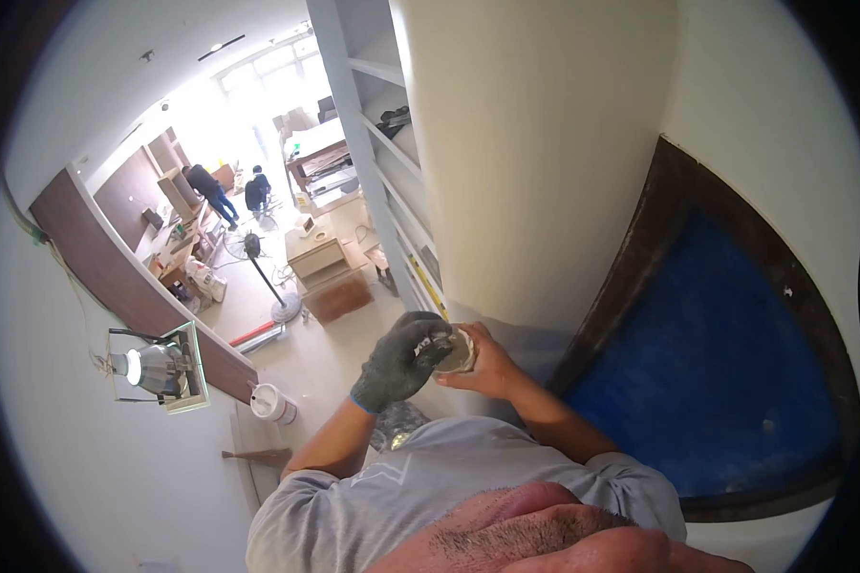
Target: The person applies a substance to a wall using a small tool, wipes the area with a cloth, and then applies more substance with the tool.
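My left hand wears a dark grey glove with a blue cuff. Its fingers are curled together at the near side of a small round container, and whatever they pinch is too small to make out. Bare, my right hand is wrapped round the container's right side, thumb and fingers on its pale rim. The container's inside looks greyish. Both hands meet in front of my grey shirt.
A lit lamp hangs at the left, above a white bucket. White shelving stands ahead, and a dark-framed blue panel is on the right. Two people are farther off, near a stand and wooden boxes.
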Motion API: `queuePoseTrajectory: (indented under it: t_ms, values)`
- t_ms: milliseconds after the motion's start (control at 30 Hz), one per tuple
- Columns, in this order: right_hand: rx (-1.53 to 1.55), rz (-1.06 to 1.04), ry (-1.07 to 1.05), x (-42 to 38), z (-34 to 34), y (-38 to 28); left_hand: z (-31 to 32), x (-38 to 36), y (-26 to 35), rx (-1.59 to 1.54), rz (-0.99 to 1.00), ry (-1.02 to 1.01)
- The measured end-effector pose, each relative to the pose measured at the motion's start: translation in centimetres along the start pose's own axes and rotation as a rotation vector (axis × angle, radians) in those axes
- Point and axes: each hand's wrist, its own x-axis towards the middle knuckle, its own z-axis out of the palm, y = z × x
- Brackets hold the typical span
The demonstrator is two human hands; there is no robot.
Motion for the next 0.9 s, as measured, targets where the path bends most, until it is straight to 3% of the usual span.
queuePoseTrajectory:
  t_ms: [133, 167, 267, 300, 433, 533, 633, 700, 733, 767, 900]
  values:
    - [-0.002, -0.025, 0.011, 0.2, 0.1, 0.7, 2.2, -1.8, -3.2, -0.272, -0.163, 0.075]
    - [-0.010, 0.012, 0.007, 0.2, -0.1, 0.2, 2.2, -2.0, -4.0, -0.131, -0.050, 0.075]
    - [0.186, 0.108, 0.071, 0.8, 0.3, 0.2, 2.4, -2.4, -2.3, -0.664, -0.090, 0.107]
    - [0.204, 0.054, 0.005, 0.8, -0.1, -0.2, 2.4, -2.5, -2.6, -0.498, -0.099, 0.053]
    - [0.511, -0.079, -0.173, 1.3, -0.1, 0.0, 2.7, -2.1, -2.8, -0.338, -0.171, -0.027]
    - [0.939, 0.023, -0.117, 2.0, -1.4, 0.0, 2.2, -2.5, -4.2, -0.814, -0.302, 0.006]
    - [0.150, -0.182, 0.060, 2.8, -3.0, -1.0, 0.2, -2.8, -4.0, -0.929, -0.179, -0.118]
    - [0.282, -0.141, 0.012, 3.0, -2.4, -2.2, 0.7, -3.0, -3.7, -1.212, -0.224, -0.221]
    - [0.349, -0.120, -0.012, 3.1, -1.7, -3.2, 1.1, -3.3, -4.1, -1.157, -0.242, -0.235]
    - [0.640, -0.151, -0.001, 3.3, -0.4, -4.3, 1.4, -3.6, -4.8, -1.102, -0.262, -0.248]
    - [-0.012, -0.413, 0.051, 5.7, -2.5, -2.7, 1.6, -2.9, -5.0, -0.998, -0.190, -0.223]
